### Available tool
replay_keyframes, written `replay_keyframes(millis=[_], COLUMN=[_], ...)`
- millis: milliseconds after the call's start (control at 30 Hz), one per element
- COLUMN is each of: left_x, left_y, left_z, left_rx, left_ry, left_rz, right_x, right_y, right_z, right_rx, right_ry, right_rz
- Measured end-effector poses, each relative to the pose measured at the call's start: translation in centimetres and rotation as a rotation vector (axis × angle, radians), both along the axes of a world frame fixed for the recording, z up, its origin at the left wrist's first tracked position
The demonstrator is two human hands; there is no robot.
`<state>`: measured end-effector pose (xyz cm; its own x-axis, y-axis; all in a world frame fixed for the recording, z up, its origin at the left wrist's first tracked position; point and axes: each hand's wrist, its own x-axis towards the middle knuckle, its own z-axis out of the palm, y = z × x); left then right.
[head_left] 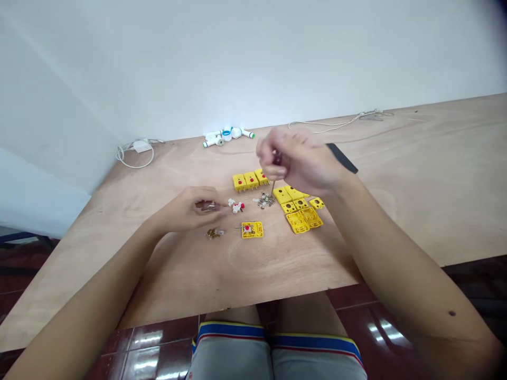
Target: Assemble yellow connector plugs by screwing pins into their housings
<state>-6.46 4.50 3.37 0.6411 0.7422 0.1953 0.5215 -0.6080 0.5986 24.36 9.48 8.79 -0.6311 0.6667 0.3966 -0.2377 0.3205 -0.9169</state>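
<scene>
My right hand [291, 158] is closed round the dark handle of a screwdriver [273, 187], whose thin shaft points down at a pile of small metal parts [264, 200]. My left hand [197, 208] has its fingers curled round small metal pieces [210, 206], too small to name. Just right of its fingertips lie white and red small parts [236, 206]. Nearer to me, an open yellow housing [252, 229] holds a red and white part, with a metal pin sticking out at its left. Brass-coloured pieces [214, 233] lie below my left hand.
Closed yellow units with red dots [251, 180] stand in a row behind. Several yellow shells [304, 220] lie at the right. White-and-blue devices [227, 135], cables [134, 153] and a dark flat object [342, 158] rest farther back on the wooden table [190, 279].
</scene>
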Motion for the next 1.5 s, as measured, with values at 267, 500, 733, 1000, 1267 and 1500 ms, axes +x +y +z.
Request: replay_keyframes(millis=[267,500,733,1000,1267,1500], left_x=[4.3,4.9,4.6,4.6,4.6,4.7], left_y=[-2.7,-3.0,-2.9,-3.0,-3.1,-3.0], left_z=[-1.8,-2.0,-2.2,-2.2,-2.1,-2.0], left_rx=[0.047,0.025,0.002,-0.007,-0.015,-0.003], left_ry=[0.029,0.077,0.033,0.039,0.037,0.081], left_rz=[-0.121,-0.086,-0.077,-0.07,-0.064,-0.075], right_x=[-2.0,-1.8,-2.2,-2.4,-2.5,-1.6], right_y=[-0.4,-0.7,-0.4,-0.5,-0.5,-0.4], right_z=[-1.7,-2.4,-3.5,-3.6,-3.8,-2.7], right_rx=[-0.109,0.005,0.066,0.068,0.073,0.002], right_ry=[0.042,-0.238,-0.305,-0.323,-0.296,-0.248], right_rz=[-0.05,0.18,0.214,0.246,0.267,0.208])
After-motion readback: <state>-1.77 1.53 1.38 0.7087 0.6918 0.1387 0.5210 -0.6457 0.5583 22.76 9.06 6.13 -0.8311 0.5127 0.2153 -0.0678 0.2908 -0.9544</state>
